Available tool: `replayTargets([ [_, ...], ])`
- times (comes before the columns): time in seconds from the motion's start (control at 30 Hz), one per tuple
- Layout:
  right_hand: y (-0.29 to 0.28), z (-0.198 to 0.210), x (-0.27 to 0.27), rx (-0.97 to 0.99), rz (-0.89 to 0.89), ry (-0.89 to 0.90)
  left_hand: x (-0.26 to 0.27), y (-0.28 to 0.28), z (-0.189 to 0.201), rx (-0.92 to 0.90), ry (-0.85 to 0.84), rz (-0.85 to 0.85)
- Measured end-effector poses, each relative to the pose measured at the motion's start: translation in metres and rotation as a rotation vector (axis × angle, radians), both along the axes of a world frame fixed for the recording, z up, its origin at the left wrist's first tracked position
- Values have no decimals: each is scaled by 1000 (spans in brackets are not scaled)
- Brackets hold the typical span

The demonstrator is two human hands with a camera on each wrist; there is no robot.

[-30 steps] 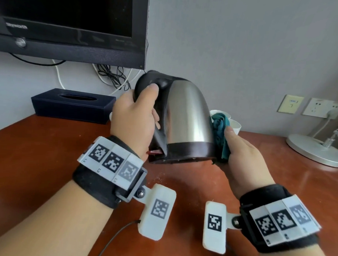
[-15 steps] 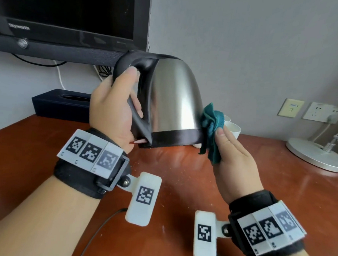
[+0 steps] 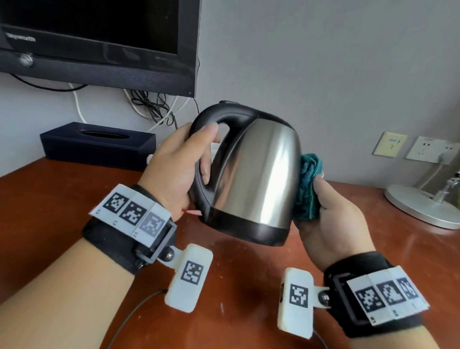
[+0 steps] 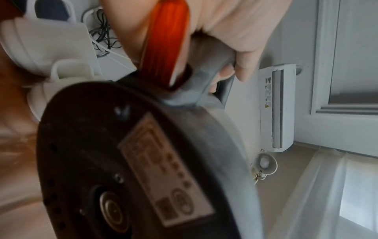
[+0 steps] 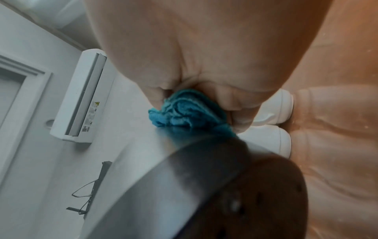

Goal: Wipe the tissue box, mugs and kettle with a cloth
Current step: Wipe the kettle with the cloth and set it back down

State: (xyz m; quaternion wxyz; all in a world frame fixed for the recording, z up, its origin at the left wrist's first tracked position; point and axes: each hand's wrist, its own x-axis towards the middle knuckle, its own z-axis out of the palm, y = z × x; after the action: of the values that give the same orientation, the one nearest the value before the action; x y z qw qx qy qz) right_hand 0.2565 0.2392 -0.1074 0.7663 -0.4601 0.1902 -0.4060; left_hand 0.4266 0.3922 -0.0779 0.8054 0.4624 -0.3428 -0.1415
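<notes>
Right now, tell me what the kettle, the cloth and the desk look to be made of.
Kettle: body looks like brushed stainless steel, with soft streaky reflections; handle, lid and base band look like black plastic, smooth and dull.
Cloth: teal woven or terry fabric, crumpled in soft, matte folds.
Desk: reddish-brown wood or wood veneer, glossy; it mirrors the light, so probably lacquered.

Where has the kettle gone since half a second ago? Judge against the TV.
Yes: the kettle came down. Its top overlapped the TV lower edge; now it sits below.
</notes>
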Motion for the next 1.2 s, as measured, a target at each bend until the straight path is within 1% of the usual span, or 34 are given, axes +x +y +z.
replayTargets([
  [0.1,0,-1,1,4,-17,13,0,-1,-3,9,0,0],
  [0.17,-2,-2,0,20,-31,9,0,-1,-5,-3,6,-35],
  [0.37,-9,1,-5,118,-48,-86,0,-4,-9,8,20,-135],
  [0.5,-9,2,-7,127,-49,-98,3,-7,-13,46,3,-141],
  [0.7,-11,2,-7,119,-82,-69,4,-8,-15,152,-94,-87],
  [0.8,-11,3,-8,119,-82,-71,1,-7,-14,189,-107,-54],
  [0.87,-10,5,-8,123,-93,-69,1,-7,-12,213,-113,1],
  [0.97,-12,8,-9,131,-140,-61,3,-6,-10,251,-204,96],
  [1.13,-15,10,-10,152,-212,-59,6,-6,-9,273,-287,184],
  [1.2,-16,10,-12,145,-212,-55,10,-8,-8,306,-324,225],
])
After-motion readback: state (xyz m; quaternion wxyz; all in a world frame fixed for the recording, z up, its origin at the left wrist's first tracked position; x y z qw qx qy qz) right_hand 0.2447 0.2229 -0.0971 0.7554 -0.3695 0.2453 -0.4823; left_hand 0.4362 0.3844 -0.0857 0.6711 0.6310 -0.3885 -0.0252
